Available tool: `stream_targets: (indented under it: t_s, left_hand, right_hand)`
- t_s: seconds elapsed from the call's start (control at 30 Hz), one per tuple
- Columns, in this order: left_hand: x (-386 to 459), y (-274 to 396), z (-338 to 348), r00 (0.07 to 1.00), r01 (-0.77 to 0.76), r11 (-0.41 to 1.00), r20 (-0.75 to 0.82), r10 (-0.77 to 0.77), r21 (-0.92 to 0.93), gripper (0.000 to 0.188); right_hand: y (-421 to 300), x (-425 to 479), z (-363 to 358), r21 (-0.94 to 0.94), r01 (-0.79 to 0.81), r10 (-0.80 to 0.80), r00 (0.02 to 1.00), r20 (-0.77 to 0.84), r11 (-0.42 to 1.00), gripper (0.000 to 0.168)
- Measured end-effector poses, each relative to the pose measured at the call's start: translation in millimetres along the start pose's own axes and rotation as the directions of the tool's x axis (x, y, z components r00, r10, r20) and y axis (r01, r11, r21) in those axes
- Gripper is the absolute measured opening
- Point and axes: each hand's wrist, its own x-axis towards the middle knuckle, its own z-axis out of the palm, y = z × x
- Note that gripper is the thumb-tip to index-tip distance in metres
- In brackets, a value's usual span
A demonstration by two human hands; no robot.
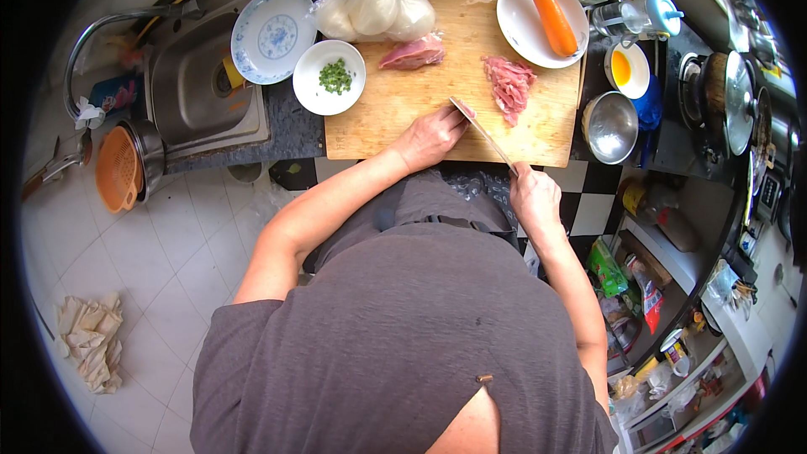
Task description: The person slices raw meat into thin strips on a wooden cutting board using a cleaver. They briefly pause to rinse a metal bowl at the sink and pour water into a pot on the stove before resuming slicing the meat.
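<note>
My right hand (536, 198) grips the handle of a kitchen knife (484, 132), whose blade slants up and left over the wooden cutting board (384, 132). Close against the blade's far end, the bent fingers of my left hand (432, 137) hold down a small piece of raw meat, mostly hidden by fingers and blade. A heap of raw meat strips (509, 88) lies on the board, right of the knife. Farther back rests a larger chunk of raw meat (413, 52), beside a clear plastic bag (372, 9) of round white items.
Left of the board stand a bowl of chopped greens (329, 77), a blue-patterned plate (274, 36) and the sink (202, 85). A carrot (547, 7) on a white plate (514, 16) overlaps the board's back right. Beyond are a bowl with egg yolk (621, 68), a metal bowl (610, 127) and a lidded pan (734, 104).
</note>
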Motion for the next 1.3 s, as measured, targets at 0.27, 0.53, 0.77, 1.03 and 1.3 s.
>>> stream_targets:
  t_s: [0.27,0.53,0.77,1.03,1.3]
  left_hand:
    - [-3.7,2.9,3.4,0.996,0.044,0.999,0.082,-0.044,0.005,0.036]
    - [0.9,3.9,-3.7,0.999,-0.002,1.000,-0.039,0.003,0.022,0.036]
    - [-9.1,-1.5,3.1,0.999,-0.014,1.000,-0.048,0.015,0.017,0.037]
    - [-7.9,-0.6,0.9,0.999,0.015,1.000,-0.029,-0.016,-0.013,0.028]
    - [-1.6,3.6,-8.8,0.999,0.021,1.000,-0.037,-0.021,-0.004,0.030]
  right_hand:
    - [-17.6,51.7,39.3,-0.092,0.034,-0.036,0.999,-0.024,0.995,0.005]
    - [12.5,46.4,6.9,-0.026,-0.047,0.044,0.991,-0.129,0.999,0.015]
    - [1.6,7.3,-5.6,-0.053,0.061,-0.061,0.998,0.003,0.997,0.010]
    - [-13.2,24.6,28.9,-0.065,-0.021,0.023,0.999,0.027,0.998,0.007]
    - [1.3,60.3,15.6,0.091,-0.036,0.041,0.997,-0.064,0.995,0.014]
